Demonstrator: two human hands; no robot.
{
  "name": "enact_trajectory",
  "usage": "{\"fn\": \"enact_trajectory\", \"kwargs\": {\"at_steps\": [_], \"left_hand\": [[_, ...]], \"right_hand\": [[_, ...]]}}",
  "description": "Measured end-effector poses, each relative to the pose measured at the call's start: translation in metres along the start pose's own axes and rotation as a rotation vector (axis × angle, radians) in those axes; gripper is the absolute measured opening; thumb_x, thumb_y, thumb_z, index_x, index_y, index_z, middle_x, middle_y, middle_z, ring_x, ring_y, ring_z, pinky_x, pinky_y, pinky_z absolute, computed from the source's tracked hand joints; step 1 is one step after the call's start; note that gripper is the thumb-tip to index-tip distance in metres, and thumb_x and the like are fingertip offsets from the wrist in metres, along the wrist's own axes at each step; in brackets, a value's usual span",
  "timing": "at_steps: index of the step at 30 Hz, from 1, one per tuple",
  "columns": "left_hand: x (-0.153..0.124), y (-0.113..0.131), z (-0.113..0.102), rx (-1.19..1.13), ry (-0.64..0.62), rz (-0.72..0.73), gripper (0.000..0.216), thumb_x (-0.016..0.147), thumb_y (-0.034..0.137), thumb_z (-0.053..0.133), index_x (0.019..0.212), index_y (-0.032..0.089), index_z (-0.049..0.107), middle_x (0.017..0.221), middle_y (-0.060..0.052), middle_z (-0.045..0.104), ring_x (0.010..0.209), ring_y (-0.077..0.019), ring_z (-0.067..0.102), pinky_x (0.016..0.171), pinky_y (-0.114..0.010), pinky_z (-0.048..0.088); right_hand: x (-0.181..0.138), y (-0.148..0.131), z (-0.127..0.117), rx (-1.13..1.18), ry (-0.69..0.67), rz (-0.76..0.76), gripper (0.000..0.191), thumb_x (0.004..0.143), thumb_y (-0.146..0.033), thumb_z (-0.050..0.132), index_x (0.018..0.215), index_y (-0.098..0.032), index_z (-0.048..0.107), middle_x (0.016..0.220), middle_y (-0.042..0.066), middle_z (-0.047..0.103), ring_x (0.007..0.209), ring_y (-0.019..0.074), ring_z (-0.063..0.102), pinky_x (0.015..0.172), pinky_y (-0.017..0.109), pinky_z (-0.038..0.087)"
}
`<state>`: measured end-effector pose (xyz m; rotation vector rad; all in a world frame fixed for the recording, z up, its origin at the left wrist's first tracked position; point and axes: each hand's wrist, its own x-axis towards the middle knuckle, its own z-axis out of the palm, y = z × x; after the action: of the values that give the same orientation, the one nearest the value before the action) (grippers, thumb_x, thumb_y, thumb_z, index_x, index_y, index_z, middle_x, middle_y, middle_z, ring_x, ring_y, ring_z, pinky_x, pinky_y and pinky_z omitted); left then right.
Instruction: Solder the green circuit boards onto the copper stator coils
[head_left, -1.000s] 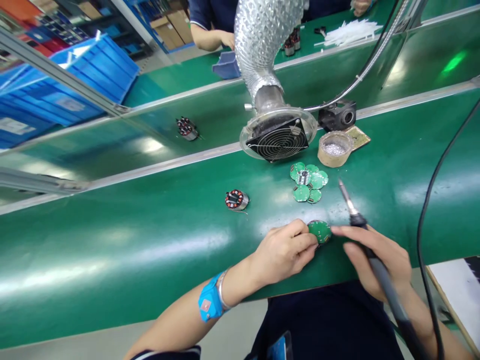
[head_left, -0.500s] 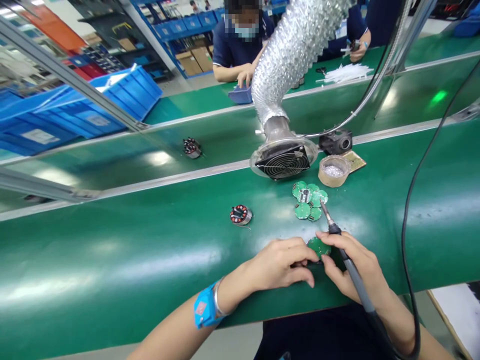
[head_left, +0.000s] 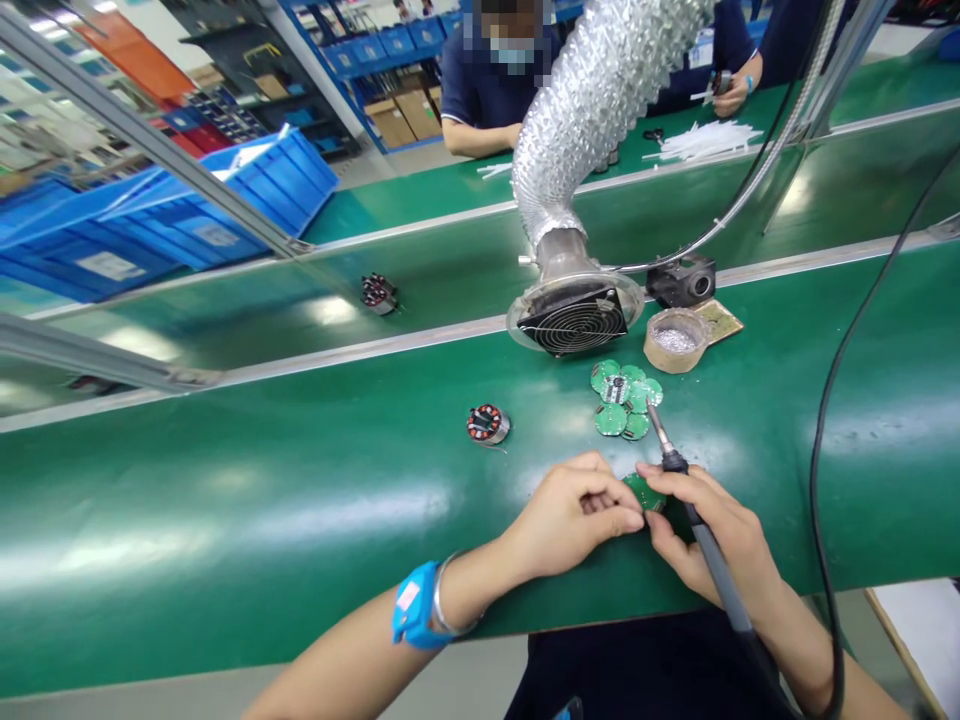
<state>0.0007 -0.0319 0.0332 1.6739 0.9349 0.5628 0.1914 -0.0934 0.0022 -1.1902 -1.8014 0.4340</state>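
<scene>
Over the green bench, my left hand (head_left: 581,512) has its thumb and fingertips pinched together at the left edge of a round green circuit board (head_left: 643,492). My right hand (head_left: 712,530) steadies that board's right side between thumb and forefinger. Across the same hand lies a soldering iron (head_left: 709,555), its tip pointing forward over a loose cluster of round green circuit boards (head_left: 611,419). To the left of the cluster stands a motor stator (head_left: 487,425) with orange-red windings and a thin loose wire. My fingers hide part of the held board.
A fume extractor (head_left: 577,320) hangs from a silver duct (head_left: 577,130). Behind the boards sit a round solder tin (head_left: 675,340) and a black iron holder (head_left: 682,282). Another stator (head_left: 379,293) lies on the conveyor (head_left: 450,270). The iron's black cable (head_left: 817,450) loops at right. Co-workers sit opposite.
My left thumb has come up against the fingertips at the board's edge. Across the belt, a co-worker's hand and a blue tray have gone from sight. The view has shifted slightly.
</scene>
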Motion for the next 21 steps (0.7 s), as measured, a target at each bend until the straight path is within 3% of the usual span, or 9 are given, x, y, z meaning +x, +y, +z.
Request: {"fn": "enact_trajectory", "kwargs": {"at_steps": [4, 7, 11, 15, 21], "left_hand": [[0.021, 0.006, 0.0, -0.264, -0.102, -0.349, 0.028, 0.064, 0.036, 0.082, 0.068, 0.011, 0.069, 0.063, 0.001, 0.061, 0.054, -0.0065, 0.049, 0.053, -0.02, 0.038], [0.029, 0.007, -0.001, -0.365, -0.157, -0.453, 0.032, 0.058, 0.035, 0.085, 0.065, 0.011, 0.065, 0.06, 0.001, 0.064, 0.055, -0.0082, 0.053, 0.055, -0.021, 0.039], [0.029, 0.01, -0.002, -0.305, -0.151, -0.425, 0.021, 0.062, 0.026, 0.079, 0.062, 0.012, 0.063, 0.053, 0.005, 0.057, 0.049, -0.005, 0.044, 0.049, -0.019, 0.032], [0.024, 0.009, 0.0, -0.236, -0.145, -0.346, 0.019, 0.067, 0.026, 0.075, 0.063, 0.012, 0.063, 0.051, 0.007, 0.049, 0.048, -0.0044, 0.036, 0.047, -0.019, 0.027], [0.008, -0.002, 0.009, -0.222, 0.081, -0.178, 0.016, 0.073, 0.025, 0.07, 0.069, 0.011, 0.064, 0.074, 0.001, 0.053, 0.056, -0.0052, 0.046, 0.051, -0.019, 0.037]], "right_hand": [[0.003, -0.001, -0.005, 0.011, -0.037, 0.079, 0.039, 0.084, -0.012, 0.059, 0.121, -0.023, 0.056, 0.112, 0.006, 0.068, 0.102, 0.0196, 0.066, 0.088, 0.033, 0.056], [0.01, -0.003, -0.01, 0.044, -0.062, 0.132, 0.04, 0.082, -0.014, 0.061, 0.121, -0.024, 0.056, 0.112, 0.006, 0.067, 0.106, 0.0202, 0.063, 0.09, 0.034, 0.055], [0.023, -0.006, -0.011, 0.065, -0.008, 0.069, 0.035, 0.085, -0.012, 0.059, 0.117, -0.025, 0.054, 0.1, 0.004, 0.07, 0.104, 0.0202, 0.061, 0.09, 0.035, 0.054], [0.032, -0.007, -0.005, -0.022, 0.005, -0.021, 0.033, 0.088, -0.01, 0.056, 0.118, -0.024, 0.054, 0.085, 0.002, 0.067, 0.088, 0.0205, 0.061, 0.076, 0.033, 0.054], [0.03, -0.01, -0.002, -0.097, -0.001, -0.139, 0.037, 0.089, -0.005, 0.051, 0.12, -0.023, 0.054, 0.085, 0.004, 0.066, 0.082, 0.0212, 0.059, 0.072, 0.034, 0.053]]}}
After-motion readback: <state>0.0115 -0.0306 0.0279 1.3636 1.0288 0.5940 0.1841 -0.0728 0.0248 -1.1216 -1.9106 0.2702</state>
